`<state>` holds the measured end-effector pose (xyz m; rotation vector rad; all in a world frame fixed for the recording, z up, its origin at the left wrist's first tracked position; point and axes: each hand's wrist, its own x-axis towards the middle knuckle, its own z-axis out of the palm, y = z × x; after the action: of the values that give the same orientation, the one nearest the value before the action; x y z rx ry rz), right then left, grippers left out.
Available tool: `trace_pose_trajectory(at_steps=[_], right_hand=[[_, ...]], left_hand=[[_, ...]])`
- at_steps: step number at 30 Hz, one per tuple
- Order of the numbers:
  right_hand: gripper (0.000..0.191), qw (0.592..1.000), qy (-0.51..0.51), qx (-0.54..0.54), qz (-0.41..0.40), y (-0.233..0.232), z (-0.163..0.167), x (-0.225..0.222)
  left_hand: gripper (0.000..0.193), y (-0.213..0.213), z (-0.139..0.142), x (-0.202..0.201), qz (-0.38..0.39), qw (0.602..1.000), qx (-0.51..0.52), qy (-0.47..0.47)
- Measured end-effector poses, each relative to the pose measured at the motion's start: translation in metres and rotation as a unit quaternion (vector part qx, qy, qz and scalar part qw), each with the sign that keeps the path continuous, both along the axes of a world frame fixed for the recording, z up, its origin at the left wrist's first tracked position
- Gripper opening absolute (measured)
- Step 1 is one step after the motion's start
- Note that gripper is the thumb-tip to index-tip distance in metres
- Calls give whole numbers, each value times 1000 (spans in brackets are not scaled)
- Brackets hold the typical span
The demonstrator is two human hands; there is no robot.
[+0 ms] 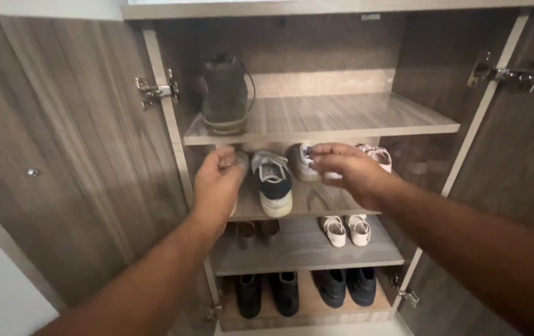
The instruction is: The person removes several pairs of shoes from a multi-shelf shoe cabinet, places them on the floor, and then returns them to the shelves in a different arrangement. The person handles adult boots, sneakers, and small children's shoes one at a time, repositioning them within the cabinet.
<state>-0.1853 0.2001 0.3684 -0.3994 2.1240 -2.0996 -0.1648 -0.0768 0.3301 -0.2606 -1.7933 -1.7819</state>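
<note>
My left hand [217,180] and right hand [348,169] each pinch a sneaker on the wooden cabinet's [93,155] second shelf [307,202].

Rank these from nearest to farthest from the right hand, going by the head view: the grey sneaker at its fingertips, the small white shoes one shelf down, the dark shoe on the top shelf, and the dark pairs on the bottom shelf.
From the right hand:
1. Grey sneaker, at the fingertips, same shelf.
2. Small white shoes, one shelf below.
3. Dark shoe, top shelf, left.
4. Dark pairs, bottom shelf.
</note>
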Motion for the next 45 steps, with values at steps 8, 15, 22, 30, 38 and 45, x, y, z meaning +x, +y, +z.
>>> trace_pose_trajectory(at_steps=[8,15,22,30,38,45], right_hand=[[55,994,105,13,-24,-3,45,-52],[88,964,137,228,-20,-24,56,-70],[75,822,186,535,-57,-55,71,-78],[95,845,232,476,75,-52,75,-111],[85,811,193,550,52,-37,85,-142],[84,808,214,547,42,-49,69,-148]], left_hand=[[60,-14,52,-36,203,930,-283,118],[90,-16,77,-80,246,895,-367,58],[92,-17,98,-81,287,865,-407,-59],[89,-27,117,-126,295,837,-449,-104],[95,1,79,-171,293,906,-290,-93],[108,-12,69,-165,288,894,-332,-90]])
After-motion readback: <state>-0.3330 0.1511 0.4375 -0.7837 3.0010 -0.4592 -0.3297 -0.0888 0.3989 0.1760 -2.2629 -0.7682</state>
